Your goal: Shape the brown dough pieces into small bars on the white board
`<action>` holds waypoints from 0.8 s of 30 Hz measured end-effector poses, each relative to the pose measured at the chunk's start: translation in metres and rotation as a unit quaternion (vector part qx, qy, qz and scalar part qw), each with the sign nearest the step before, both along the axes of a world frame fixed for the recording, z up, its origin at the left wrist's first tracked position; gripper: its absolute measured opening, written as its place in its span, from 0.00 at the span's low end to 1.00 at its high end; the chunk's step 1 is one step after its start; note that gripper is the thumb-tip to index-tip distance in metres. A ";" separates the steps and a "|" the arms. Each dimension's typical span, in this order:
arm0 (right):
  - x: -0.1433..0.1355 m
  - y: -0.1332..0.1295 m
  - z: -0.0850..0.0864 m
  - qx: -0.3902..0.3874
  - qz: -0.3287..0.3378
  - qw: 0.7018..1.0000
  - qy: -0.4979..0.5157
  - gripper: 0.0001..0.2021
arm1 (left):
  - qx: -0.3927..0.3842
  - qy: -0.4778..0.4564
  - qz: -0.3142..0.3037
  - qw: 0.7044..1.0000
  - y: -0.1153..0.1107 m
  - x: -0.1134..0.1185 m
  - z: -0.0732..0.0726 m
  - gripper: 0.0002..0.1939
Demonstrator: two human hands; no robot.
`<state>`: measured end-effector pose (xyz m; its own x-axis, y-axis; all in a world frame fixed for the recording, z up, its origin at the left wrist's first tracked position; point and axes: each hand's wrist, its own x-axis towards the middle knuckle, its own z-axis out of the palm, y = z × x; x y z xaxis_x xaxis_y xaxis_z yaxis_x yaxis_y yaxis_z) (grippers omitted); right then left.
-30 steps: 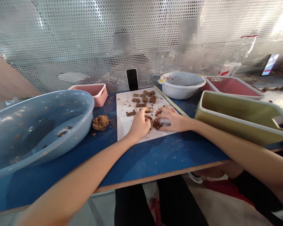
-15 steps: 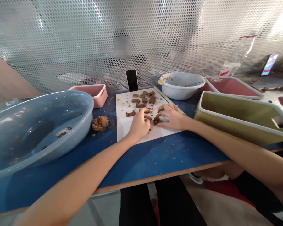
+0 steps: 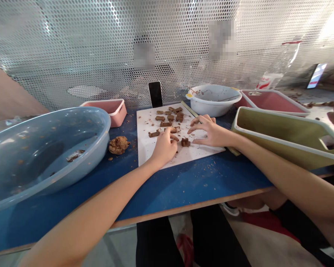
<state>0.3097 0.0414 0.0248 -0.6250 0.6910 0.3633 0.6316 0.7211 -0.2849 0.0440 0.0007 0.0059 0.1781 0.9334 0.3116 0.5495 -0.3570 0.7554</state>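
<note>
A white board [image 3: 149, 152] lies on the blue table, with several small brown dough-like pieces [image 3: 166, 124] on it, some bone-shaped. My left hand [image 3: 164, 146] is over the board's middle, fingers bent and apart, close to a piece that it partly covers. Just right of it, a small notched brown piece [image 3: 185, 142] rests on the board. Beside that piece is my right hand [image 3: 211, 133], open, its thumb and fingers spread and holding nothing. A rough brown lump [image 3: 119, 145] sits on the table left of the board.
A large blue basin [image 3: 100, 155] fills the left, a small pink bin [image 3: 119, 115] behind it. At the right are a white basin [image 3: 208, 108], a green bin [image 3: 278, 148] and a pink bin [image 3: 278, 102]. A phone [image 3: 156, 94] leans against the perforated wall; a stick [image 3: 187, 107] lies along the board.
My right hand has let go of the small notched piece and drawn back to the right, its fingers spreading. My left hand has stayed almost still.
</note>
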 end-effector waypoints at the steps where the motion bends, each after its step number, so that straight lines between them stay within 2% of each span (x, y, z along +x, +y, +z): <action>1: 0.000 0.000 0.001 0.009 0.001 1.000 0.009 0.17 | 0.001 -0.001 -0.003 1.000 0.000 0.000 0.000 0.27; 7: -0.005 -0.003 0.001 0.056 0.027 0.998 0.012 0.10 | 0.039 0.045 -0.002 0.998 0.002 -0.001 0.002 0.17; 16: -0.004 0.002 -0.008 0.083 0.084 0.993 -0.028 0.12 | 0.052 0.059 0.002 0.997 0.004 -0.001 -0.001 0.17; 24: -0.006 0.004 -0.015 0.100 0.078 0.991 -0.049 0.10 | 0.051 0.058 -0.002 0.997 0.003 -0.001 0.001 0.16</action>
<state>0.3036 0.0458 0.0098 -0.7575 0.5033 0.4158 0.5256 0.8480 -0.0688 0.0430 0.0041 0.0066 0.2219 0.8970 0.3824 0.6301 -0.4312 0.6458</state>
